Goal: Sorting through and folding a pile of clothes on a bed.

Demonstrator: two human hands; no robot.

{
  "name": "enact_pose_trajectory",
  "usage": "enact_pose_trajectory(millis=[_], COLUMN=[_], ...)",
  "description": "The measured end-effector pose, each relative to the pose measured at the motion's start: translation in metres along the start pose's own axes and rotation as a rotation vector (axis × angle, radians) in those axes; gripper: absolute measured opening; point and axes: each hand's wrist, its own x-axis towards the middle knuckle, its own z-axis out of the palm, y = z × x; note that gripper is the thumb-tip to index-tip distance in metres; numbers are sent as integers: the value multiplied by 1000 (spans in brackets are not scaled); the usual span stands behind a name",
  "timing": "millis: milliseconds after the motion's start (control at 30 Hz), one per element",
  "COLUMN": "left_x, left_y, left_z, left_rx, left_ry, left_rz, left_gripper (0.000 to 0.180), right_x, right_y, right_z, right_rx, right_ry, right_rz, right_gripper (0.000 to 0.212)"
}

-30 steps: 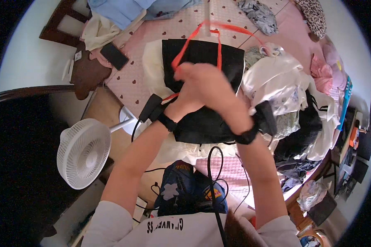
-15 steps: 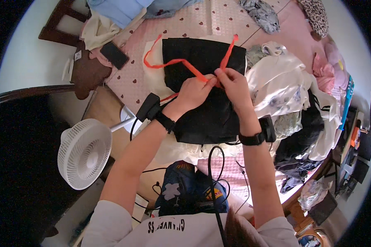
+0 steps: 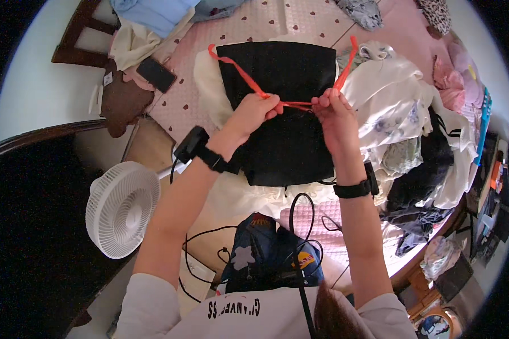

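Observation:
A black folded cloth (image 3: 288,147) lies on the bed over some cream fabric. Across its upper part runs a red plastic strip (image 3: 244,76), looped at the middle and stretched between my hands. My left hand (image 3: 260,110) pinches the strip left of the loop, with one loose end trailing up past the cloth's upper left corner. On the other side my right hand (image 3: 333,107) grips it near the cloth's right edge, and the other end sticks up beyond the fingers. Between the hands the strip is taut and narrow.
White satin fabric (image 3: 379,107) and other clothes are heaped at the right. A phone (image 3: 156,74) lies at the upper left by a brown cushion (image 3: 124,99). A white fan (image 3: 124,209) stands at the left. Black cables (image 3: 293,214) hang before my body.
My hands have moved apart, the left one leftward and the right one rightward. The strip between them is drawn tight, and its left loose end has shortened.

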Motion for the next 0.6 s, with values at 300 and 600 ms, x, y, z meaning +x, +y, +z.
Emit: enact_pose_trajectory(millis=[300,600], left_x=[-58,-74], left_y=[21,1], left_z=[17,56], left_rx=[-464,-568], left_ry=[49,216], left_rz=[-8,80], left_gripper=[24,26], right_x=[-4,-11], right_y=[-17,-31], right_z=[26,40], right_rx=[95,20], right_ry=[-118,-187], right_rz=[28,-14], right_gripper=[18,19])
